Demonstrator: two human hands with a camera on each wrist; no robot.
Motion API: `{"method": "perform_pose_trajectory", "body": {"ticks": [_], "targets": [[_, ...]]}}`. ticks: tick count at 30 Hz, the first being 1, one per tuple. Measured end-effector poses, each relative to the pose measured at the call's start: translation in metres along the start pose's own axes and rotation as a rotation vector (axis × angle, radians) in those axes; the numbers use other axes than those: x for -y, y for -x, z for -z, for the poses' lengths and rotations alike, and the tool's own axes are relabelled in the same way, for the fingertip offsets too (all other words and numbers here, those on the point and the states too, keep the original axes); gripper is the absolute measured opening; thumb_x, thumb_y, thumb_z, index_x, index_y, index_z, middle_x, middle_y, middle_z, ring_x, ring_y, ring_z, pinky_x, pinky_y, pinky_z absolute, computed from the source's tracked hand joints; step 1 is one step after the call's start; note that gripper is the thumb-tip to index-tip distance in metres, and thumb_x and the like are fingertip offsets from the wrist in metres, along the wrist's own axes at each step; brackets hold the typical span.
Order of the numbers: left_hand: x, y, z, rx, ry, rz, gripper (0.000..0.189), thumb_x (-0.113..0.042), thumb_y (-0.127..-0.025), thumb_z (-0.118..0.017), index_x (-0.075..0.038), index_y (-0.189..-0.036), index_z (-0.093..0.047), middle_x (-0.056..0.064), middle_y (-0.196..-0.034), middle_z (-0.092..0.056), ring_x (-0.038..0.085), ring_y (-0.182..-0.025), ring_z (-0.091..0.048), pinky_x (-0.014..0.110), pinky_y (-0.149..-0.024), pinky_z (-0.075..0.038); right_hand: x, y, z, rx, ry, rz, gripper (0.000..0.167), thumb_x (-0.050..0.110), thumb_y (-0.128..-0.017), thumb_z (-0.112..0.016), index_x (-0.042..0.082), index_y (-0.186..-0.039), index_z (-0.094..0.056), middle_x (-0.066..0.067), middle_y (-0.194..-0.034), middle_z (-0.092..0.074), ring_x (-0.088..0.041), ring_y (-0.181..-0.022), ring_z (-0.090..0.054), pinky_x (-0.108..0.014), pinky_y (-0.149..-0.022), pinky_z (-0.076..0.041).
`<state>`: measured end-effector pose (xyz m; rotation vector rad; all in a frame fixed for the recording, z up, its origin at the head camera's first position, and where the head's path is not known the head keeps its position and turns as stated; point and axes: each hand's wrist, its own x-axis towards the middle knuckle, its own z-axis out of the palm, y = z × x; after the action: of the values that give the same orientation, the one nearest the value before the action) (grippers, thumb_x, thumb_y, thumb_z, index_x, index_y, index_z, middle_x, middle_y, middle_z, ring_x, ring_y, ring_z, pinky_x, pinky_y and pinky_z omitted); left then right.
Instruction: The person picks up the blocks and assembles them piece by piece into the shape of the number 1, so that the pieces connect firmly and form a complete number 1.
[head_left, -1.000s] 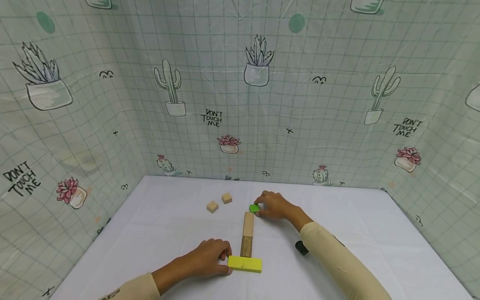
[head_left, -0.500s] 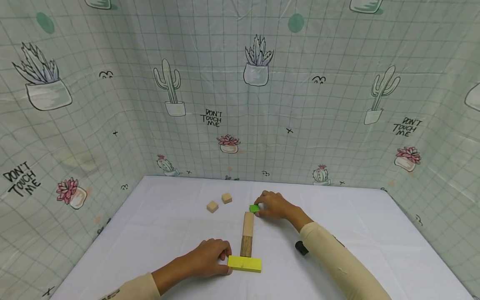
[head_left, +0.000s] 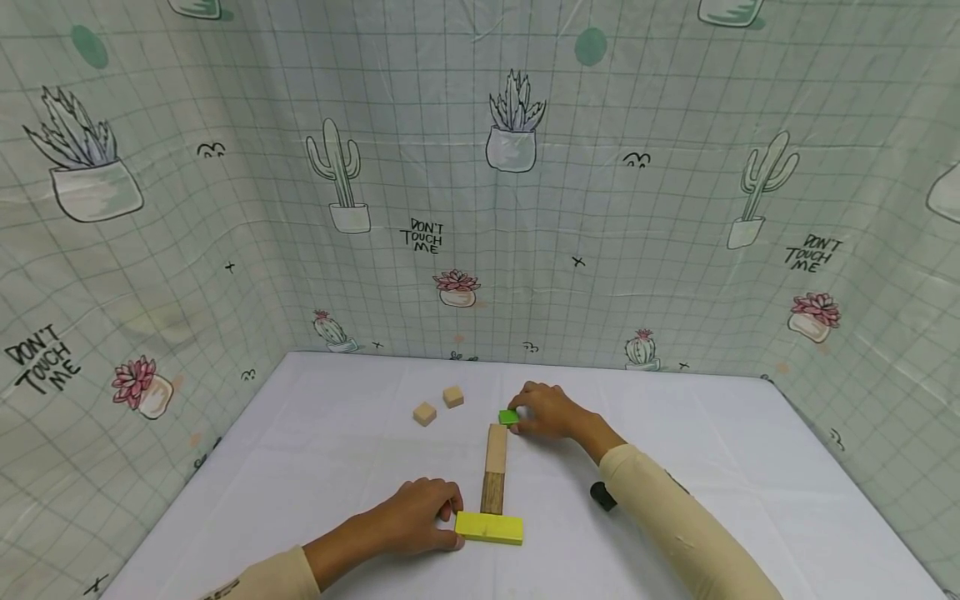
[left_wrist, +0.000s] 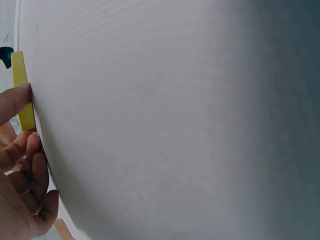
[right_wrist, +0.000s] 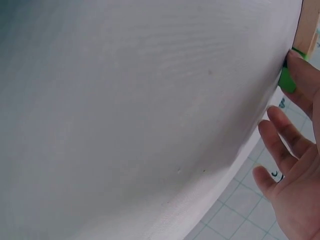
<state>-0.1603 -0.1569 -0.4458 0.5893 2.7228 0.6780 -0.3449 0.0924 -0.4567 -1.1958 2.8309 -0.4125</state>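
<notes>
White tabletop point(head_left: 750, 467): my left hand point(head_left: 416, 517) pinches the yellow block point(head_left: 489, 528) at 6 o'clock, right hand point(head_left: 549, 411) the green block point(head_left: 507, 417) at 12; wooden row point(head_left: 497, 450) seems laid, 11-o'clock cubes point(head_left: 424, 414) unplaced.

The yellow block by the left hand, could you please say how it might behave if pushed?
The yellow block looks rigid, judging by its straight edges. Lying long and low, with flat faces, it would probably slide rather than roll or tip.

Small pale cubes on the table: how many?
2. The farther cube lies left of the green block that the right hand pinches; the nearer cube sits left of the farther one, apart. The right sleeve could hide more.
</notes>
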Motion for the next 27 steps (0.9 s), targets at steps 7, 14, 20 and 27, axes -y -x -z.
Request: {"method": "perform_pose_trajectory", "body": {"ticks": [7,14,20,27], "targets": [[-0.0004,0.0,0.0001,0.0,0.0,0.005,0.03,-0.036,-0.081,-0.082,-0.021,-0.099,-0.063,-0.013,-0.079,-0.05,0.005,-0.078,-0.044,0.029,-0.075,-0.034,0.0018,0.0004,0.0028,0.015,0.003,-0.001,0.031,0.032,-0.09,-0.076,0.016,-0.115,-0.074,-0.004,-0.114,-0.066,-0.024,-0.11,-0.061,-0.046,-0.086,-0.044],[-0.0009,-0.0006,0.0004,0.008,-0.001,0.014,0.03,-0.037,-0.082,-0.081,-0.022,-0.099,-0.062,-0.012,-0.08,-0.051,0.006,-0.078,-0.044,0.029,-0.075,-0.034,0.0015,0.0011,0.0023,0.011,-0.002,0.001,0.031,0.032,-0.09,-0.076,0.016,-0.116,-0.074,-0.005,-0.114,-0.066,-0.025,-0.11,-0.061,-0.046,-0.086,-0.044],[-0.0016,0.0001,0.0009,0.008,0.001,0.008,0.03,-0.037,-0.082,-0.081,-0.022,-0.1,-0.062,-0.012,-0.08,-0.051,0.005,-0.079,-0.044,0.029,-0.076,-0.035,0.0002,0.0011,0.001,0.007,-0.002,-0.005,0.031,0.033,-0.09,-0.075,0.016,-0.115,-0.074,-0.004,-0.112,-0.065,-0.025,-0.108,-0.061,-0.045,-0.085,-0.044],[-0.0019,0.0028,0.0026,-0.01,-0.004,-0.03,0.03,-0.035,-0.082,-0.081,-0.02,-0.099,-0.062,-0.012,-0.08,-0.051,0.005,-0.077,-0.044,0.029,-0.075,-0.034,0.0018,0.0011,0.0013,0.009,-0.024,-0.019,0.032,0.032,-0.089,-0.076,0.015,-0.116,-0.074,-0.004,-0.113,-0.065,-0.026,-0.11,-0.06,-0.046,-0.087,-0.043]]}}
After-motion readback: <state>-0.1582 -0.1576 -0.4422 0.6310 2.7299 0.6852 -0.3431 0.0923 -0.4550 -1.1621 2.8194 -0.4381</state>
